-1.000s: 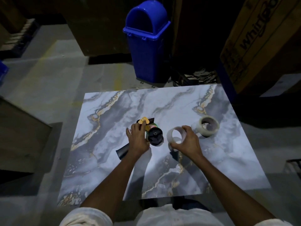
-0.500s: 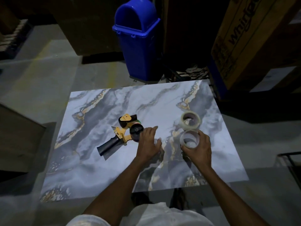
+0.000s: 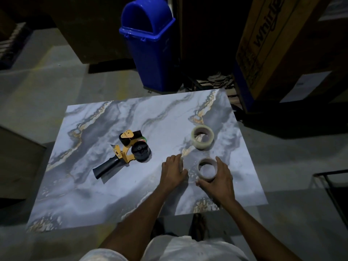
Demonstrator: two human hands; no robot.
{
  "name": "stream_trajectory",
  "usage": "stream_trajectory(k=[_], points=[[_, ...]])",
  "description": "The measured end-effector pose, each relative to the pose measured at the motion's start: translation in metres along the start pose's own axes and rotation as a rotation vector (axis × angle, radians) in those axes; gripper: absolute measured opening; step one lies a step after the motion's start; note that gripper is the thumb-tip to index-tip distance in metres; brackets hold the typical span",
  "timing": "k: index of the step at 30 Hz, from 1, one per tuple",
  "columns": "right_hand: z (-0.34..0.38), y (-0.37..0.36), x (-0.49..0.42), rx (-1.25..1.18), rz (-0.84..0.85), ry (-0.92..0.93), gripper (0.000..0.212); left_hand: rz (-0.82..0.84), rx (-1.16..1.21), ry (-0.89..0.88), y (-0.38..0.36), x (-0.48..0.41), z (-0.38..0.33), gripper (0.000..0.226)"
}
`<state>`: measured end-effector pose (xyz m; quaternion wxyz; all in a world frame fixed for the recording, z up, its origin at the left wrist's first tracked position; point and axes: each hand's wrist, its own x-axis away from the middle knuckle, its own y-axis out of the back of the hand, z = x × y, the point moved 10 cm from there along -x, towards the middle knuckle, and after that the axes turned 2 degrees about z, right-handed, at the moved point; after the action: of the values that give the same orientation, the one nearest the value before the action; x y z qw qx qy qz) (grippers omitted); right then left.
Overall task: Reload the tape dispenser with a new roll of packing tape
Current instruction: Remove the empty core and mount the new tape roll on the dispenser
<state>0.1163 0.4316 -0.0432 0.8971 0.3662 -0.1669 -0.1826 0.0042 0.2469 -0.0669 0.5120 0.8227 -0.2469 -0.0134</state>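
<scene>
Centre right: the right hand [image 3: 219,178] curls round a thin tape ring [image 3: 207,169], probably the spent core, on the table [image 3: 94,185]. The left hand [image 3: 173,171] rests beside it, relaxed and empty. The full roll [image 3: 202,137] lies just above. The tape dispenser [image 3: 126,151] lies centre-left, hub bared for loading.

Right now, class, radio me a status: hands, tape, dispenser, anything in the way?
Left hand open on marble tabletop. Right hand grips thin tape core. Tape dispenser spindle bare; fuller tape roll lies untouched. Nothing between them.
</scene>
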Motion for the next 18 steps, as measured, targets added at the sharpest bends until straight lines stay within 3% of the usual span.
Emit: stream_trajectory(k=[7, 11, 15, 18], points=[[0.016, 0.028, -0.04, 0.017, -0.06, 0.033, 0.077, -0.117, 0.183, 0.089, 0.014, 0.003, 0.017, 0.05], [0.044, 0.027, -0.095, 0.072, -0.026, 0.046, 0.09, -0.101, 0.216, 0.129, 0.018, 0.005, 0.026, 0.055], [0.054, 0.007, -0.122, 0.107, 0.06, -0.054, 0.123, -0.042, 0.231, 0.158, 0.02, 0.002, 0.031, 0.063], [0.053, -0.005, -0.131, 0.133, 0.058, -0.084, 0.128, 0.025, 0.224, 0.137, 0.021, -0.003, 0.028, 0.068]])
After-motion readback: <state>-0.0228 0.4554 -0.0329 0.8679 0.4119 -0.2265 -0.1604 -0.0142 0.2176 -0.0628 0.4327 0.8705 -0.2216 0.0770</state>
